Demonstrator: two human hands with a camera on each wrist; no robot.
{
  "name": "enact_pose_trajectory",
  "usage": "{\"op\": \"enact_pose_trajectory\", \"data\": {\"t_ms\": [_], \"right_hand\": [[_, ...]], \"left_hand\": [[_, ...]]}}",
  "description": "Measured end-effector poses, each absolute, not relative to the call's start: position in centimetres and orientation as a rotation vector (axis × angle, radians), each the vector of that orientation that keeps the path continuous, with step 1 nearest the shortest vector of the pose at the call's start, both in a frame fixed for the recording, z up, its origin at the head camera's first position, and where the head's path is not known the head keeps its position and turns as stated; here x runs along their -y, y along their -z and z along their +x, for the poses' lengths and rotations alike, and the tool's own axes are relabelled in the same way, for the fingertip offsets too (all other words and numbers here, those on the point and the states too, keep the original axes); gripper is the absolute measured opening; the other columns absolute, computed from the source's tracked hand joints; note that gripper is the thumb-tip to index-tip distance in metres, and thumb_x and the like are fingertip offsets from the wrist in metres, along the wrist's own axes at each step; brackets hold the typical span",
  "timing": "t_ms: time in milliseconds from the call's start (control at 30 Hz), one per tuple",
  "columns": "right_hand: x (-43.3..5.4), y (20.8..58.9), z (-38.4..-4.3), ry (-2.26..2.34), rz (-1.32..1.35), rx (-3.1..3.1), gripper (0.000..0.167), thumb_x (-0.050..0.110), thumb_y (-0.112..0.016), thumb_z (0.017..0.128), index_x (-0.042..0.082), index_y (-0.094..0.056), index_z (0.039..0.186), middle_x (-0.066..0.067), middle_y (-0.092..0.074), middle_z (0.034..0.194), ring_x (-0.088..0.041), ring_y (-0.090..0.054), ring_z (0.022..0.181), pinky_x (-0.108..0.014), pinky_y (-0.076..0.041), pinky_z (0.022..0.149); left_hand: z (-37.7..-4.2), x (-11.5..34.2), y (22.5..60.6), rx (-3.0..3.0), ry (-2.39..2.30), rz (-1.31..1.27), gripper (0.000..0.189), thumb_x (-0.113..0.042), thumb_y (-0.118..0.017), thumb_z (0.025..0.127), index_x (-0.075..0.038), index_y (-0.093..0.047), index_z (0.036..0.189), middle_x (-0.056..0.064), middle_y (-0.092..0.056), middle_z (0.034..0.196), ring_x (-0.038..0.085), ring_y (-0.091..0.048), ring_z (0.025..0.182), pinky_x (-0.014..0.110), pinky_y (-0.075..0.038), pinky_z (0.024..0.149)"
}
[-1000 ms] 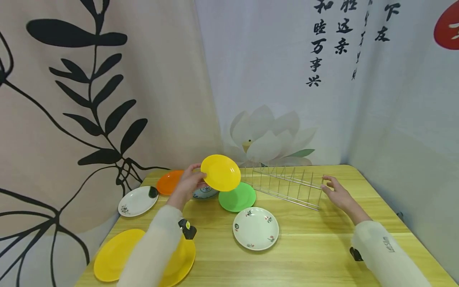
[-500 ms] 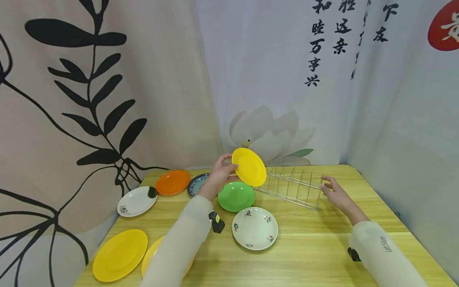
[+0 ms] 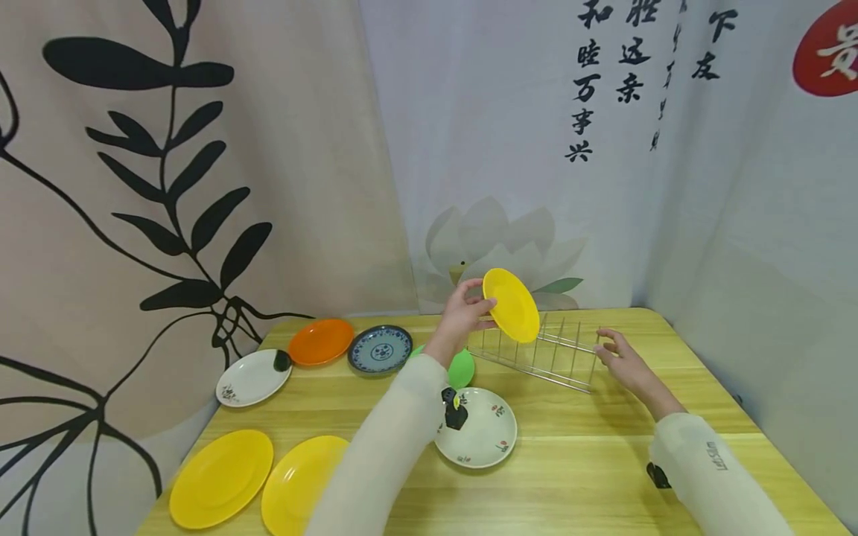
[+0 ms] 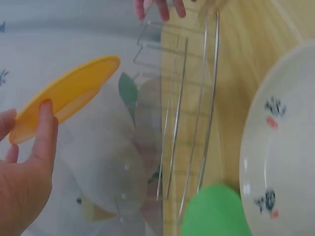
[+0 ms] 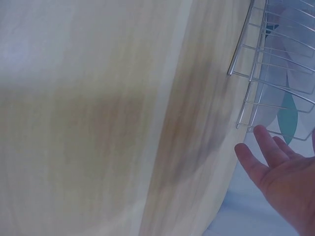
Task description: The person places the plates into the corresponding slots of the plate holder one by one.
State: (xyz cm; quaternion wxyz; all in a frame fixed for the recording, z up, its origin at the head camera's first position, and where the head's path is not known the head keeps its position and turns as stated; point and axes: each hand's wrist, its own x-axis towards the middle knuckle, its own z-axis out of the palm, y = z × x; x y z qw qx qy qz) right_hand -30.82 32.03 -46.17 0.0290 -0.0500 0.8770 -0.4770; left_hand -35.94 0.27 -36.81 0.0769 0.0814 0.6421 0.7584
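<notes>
My left hand (image 3: 461,320) pinches a small yellow plate (image 3: 513,307) by its left edge, thumb on the near face. The plate is tilted and raised over a wire dish rack (image 3: 529,365), hiding part of it. In the left wrist view, the plate (image 4: 74,91) is seen nearly edge-on, apart from the rack's wires (image 4: 183,108). My right hand (image 3: 623,360) is at the rack's right end, its fingers spread beside the end wires; the right wrist view shows them (image 5: 268,152) close to the wire, contact unclear.
A flowered white plate (image 3: 479,439) and a green plate (image 3: 461,368) lie partly behind my left arm. Further left are a blue patterned plate (image 3: 380,349), an orange plate (image 3: 322,342), a white plate (image 3: 251,380) and two larger yellow plates (image 3: 221,479). A curtain (image 3: 322,186) hangs behind the wooden table.
My left hand has carried the small yellow plate rightward and slightly up, from beside the rack to above it, turning it more edge-on. My right hand stays at the rack's end.
</notes>
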Motion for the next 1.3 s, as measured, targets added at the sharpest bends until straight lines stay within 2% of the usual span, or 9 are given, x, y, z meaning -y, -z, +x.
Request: {"op": "enact_pose_trajectory", "data": {"t_ms": [167, 367, 567, 767, 967, 1167, 1300], "right_hand": [[-32.2, 46.2, -30.7, 1.471, -0.148, -2.709, 0.067, 0.040, -0.034, 0.108, -0.004, -0.010, 0.154, -0.045, -0.015, 0.149, -0.060, -0.033, 0.130, -0.069, -0.035, 0.102], [-32.3, 46.2, -30.6, 1.482, -0.143, -2.704, 0.066, 0.038, -0.034, 0.108, -0.004, -0.011, 0.153, -0.045, -0.016, 0.148, -0.060, -0.035, 0.129, -0.068, -0.036, 0.102], [-32.2, 46.2, -30.7, 1.456, -0.142, -2.715, 0.065, 0.039, -0.034, 0.108, -0.002, -0.012, 0.153, -0.044, -0.017, 0.148, -0.058, -0.036, 0.129, -0.067, -0.036, 0.102], [-32.1, 46.3, -31.0, 1.441, -0.146, -2.730, 0.068, 0.044, -0.033, 0.108, -0.001, -0.012, 0.154, -0.044, -0.022, 0.147, -0.057, -0.038, 0.128, -0.067, -0.037, 0.101], [-32.3, 46.3, -31.2, 1.425, -0.140, -2.712, 0.071, 0.048, -0.032, 0.107, 0.002, -0.009, 0.155, -0.042, -0.030, 0.144, -0.056, -0.038, 0.128, -0.067, -0.039, 0.099], [-32.3, 46.1, -31.3, 1.413, -0.119, -2.691, 0.071, 0.049, -0.030, 0.106, 0.004, -0.007, 0.156, -0.042, -0.031, 0.144, -0.056, -0.037, 0.128, -0.067, -0.040, 0.098], [-32.2, 46.1, -31.3, 1.416, -0.108, -2.696, 0.067, 0.044, -0.032, 0.108, 0.004, -0.008, 0.156, -0.041, -0.033, 0.142, -0.056, -0.039, 0.127, -0.066, -0.041, 0.097]], "left_hand": [[-36.0, -3.2, 36.9, -1.893, -2.280, 0.290, 0.048, -0.005, -0.066, 0.095, -0.013, -0.048, 0.138, 0.015, -0.064, 0.115, 0.030, -0.069, 0.096, 0.047, -0.057, 0.083], [-35.9, -6.1, 37.5, -1.860, -2.302, 0.311, 0.048, -0.004, -0.067, 0.094, -0.013, -0.050, 0.138, 0.012, -0.064, 0.112, 0.028, -0.069, 0.096, 0.047, -0.058, 0.083], [-35.8, -8.1, 38.1, -1.841, -2.337, 0.312, 0.047, -0.001, -0.067, 0.093, -0.012, -0.051, 0.136, 0.012, -0.064, 0.110, 0.030, -0.068, 0.097, 0.056, -0.053, 0.088], [-35.6, -9.7, 38.1, -1.896, -2.312, 0.333, 0.050, 0.002, -0.066, 0.092, -0.012, -0.051, 0.138, 0.015, -0.063, 0.117, 0.032, -0.067, 0.102, 0.050, -0.058, 0.083], [-35.5, -11.1, 38.5, -1.917, -2.314, 0.353, 0.050, 0.006, -0.066, 0.091, -0.011, -0.053, 0.136, 0.021, -0.062, 0.116, 0.038, -0.066, 0.103, 0.056, -0.055, 0.086], [-35.3, -12.0, 38.8, -1.982, -2.251, 0.343, 0.051, 0.005, -0.066, 0.092, -0.014, -0.053, 0.137, 0.017, -0.062, 0.114, 0.033, -0.067, 0.099, 0.053, -0.056, 0.084], [-35.2, -12.6, 39.1, -1.980, -2.242, 0.318, 0.051, 0.005, -0.066, 0.091, -0.015, -0.054, 0.136, 0.016, -0.062, 0.113, 0.034, -0.067, 0.098, 0.052, -0.057, 0.082]]}}
